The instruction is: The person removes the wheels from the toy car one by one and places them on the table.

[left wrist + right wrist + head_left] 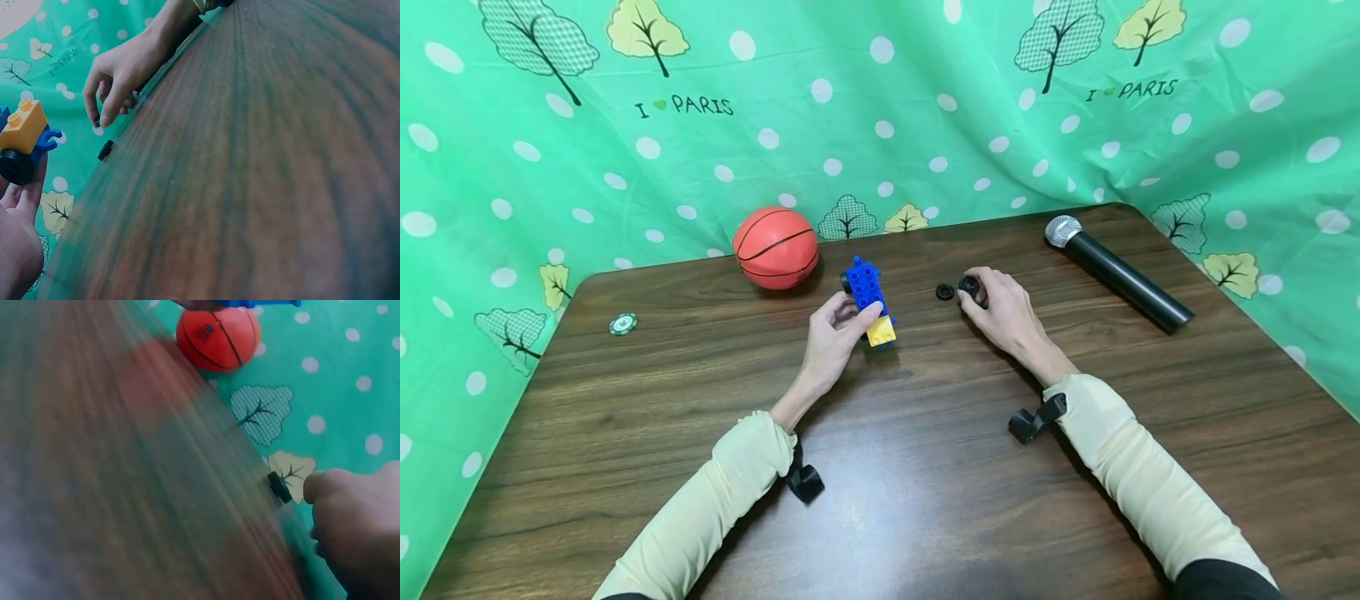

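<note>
My left hand [835,337] grips a toy block car [867,286], thumb on top. The car has a blue studded base, a yellow brick [26,128] at its near end and a black wheel [16,166] below. To the right, my right hand [1006,312] pinches a small black toy wheel [969,287] between thumb and fingers, near the tabletop. A second loose black wheel [944,292] lies on the table just left of those fingertips. In the right wrist view that loose wheel [279,487] shows beside the hand, whose own wheel is hidden.
A red toy basketball [776,248] sits at the back edge, behind the left hand. A black microphone [1120,271] lies at the right rear. Far left is a green and white poker chip [622,324]. A green patterned cloth [880,100] hangs behind the wooden table [910,475].
</note>
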Demonstrator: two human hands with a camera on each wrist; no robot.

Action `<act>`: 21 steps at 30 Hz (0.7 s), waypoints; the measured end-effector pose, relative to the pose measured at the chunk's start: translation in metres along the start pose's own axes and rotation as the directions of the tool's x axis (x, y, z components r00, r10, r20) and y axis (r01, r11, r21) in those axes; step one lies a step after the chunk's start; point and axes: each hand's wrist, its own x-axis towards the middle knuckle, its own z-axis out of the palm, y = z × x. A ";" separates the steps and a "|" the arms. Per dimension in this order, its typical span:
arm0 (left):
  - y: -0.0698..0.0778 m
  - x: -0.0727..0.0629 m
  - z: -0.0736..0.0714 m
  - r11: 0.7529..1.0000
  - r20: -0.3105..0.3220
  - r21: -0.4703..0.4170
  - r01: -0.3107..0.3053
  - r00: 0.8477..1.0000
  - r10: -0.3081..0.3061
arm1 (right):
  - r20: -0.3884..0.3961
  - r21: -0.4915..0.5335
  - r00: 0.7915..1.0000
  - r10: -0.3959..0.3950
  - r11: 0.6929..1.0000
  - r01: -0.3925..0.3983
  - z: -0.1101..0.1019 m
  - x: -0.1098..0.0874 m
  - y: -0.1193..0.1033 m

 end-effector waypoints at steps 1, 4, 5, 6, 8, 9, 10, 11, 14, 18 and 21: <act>0.000 0.000 0.000 1.000 0.000 -0.002 -0.001 1.000 0.001 | 0.011 -0.007 1.000 0.010 1.000 -0.010 0.000 0.001 0.002; -0.001 0.000 0.000 1.000 0.002 -0.009 -0.002 1.000 0.002 | 0.046 -0.019 0.998 0.035 0.999 -0.034 -0.001 0.004 0.006; -0.002 0.000 0.000 1.000 0.002 -0.009 -0.002 1.000 0.002 | 0.056 -0.023 0.998 0.041 0.999 -0.040 -0.001 0.005 0.007; -0.002 0.001 0.000 1.000 0.003 -0.010 -0.002 1.000 0.002 | 0.066 -0.027 0.997 0.048 0.999 -0.046 0.000 0.005 0.007; -0.003 0.001 0.000 1.000 0.005 -0.016 -0.001 1.000 0.001 | 0.085 -0.036 0.995 0.057 0.998 -0.054 0.001 0.006 0.009; -0.002 0.001 0.000 1.000 0.006 -0.017 -0.001 1.000 0.001 | 0.094 -0.041 0.994 0.061 0.998 -0.058 0.002 0.007 0.010; -0.003 0.001 0.000 1.000 0.007 -0.017 -0.001 1.000 0.001 | 0.099 -0.045 0.993 0.061 0.997 -0.057 0.002 0.008 0.011; -0.003 0.001 0.000 1.000 0.008 -0.016 0.000 1.000 0.000 | 0.107 -0.050 0.992 0.064 0.997 -0.059 0.003 0.008 0.012; -0.003 0.001 0.000 1.000 0.013 -0.015 0.001 1.000 -0.001 | 0.124 -0.065 0.990 0.067 0.996 -0.059 0.004 0.010 0.014; -0.002 0.001 0.000 1.000 0.018 -0.009 0.005 1.000 -0.005 | 0.141 -0.085 0.988 0.069 0.995 -0.058 0.004 0.011 0.015; -0.002 0.001 -0.001 1.000 0.021 -0.008 0.007 1.000 -0.007 | 0.149 -0.090 0.986 0.073 0.994 -0.060 0.004 0.012 0.015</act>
